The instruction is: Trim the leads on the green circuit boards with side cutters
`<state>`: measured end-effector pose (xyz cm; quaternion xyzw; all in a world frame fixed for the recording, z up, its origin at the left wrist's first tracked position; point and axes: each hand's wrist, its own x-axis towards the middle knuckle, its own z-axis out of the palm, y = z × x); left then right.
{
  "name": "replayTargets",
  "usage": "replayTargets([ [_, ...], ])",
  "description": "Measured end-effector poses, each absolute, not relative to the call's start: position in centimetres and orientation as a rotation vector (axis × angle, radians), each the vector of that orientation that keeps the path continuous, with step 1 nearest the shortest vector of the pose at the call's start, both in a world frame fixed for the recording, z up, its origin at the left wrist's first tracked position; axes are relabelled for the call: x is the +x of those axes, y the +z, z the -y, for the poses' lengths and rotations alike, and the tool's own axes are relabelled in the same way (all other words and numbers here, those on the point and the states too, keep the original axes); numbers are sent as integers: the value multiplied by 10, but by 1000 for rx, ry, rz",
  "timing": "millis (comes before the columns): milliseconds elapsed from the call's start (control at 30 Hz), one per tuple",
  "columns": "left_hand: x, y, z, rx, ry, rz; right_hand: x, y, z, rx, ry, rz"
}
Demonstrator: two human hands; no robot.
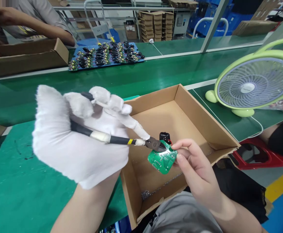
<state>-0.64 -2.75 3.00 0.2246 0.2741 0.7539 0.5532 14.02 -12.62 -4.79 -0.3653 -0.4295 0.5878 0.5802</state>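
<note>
My left hand (90, 136), in a white glove, is closed around a pair of cutting pliers (129, 141) with dark handles wrapped in white and yellow tape. The jaws lie against the upper part of a green circuit board (162, 160). My bare right hand (194, 165) pinches this board at its right edge between thumb and fingers. A black component (164, 136) with a red wire sticks out at the board's top. Board and jaws are held above an open cardboard box (180, 113); small metallic clippings (145, 194) lie along its near inner side.
Beyond the box, a blue tray (107, 55) holds several rows of assembled boards. A green fan (248, 84) stands at the right, by a red stool (250, 155). Another person's arm (41, 24) is above a cardboard box (27, 58) at the far left.
</note>
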Motion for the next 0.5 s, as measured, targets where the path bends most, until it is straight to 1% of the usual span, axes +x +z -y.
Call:
replayTargets([
  [300, -10, 26, 26, 552, 1751, -682, 140, -48, 127, -824, 1392, 1040],
  [500, -19, 23, 28, 633, 1768, -540, 140, -45, 125, -814, 1480, 976],
])
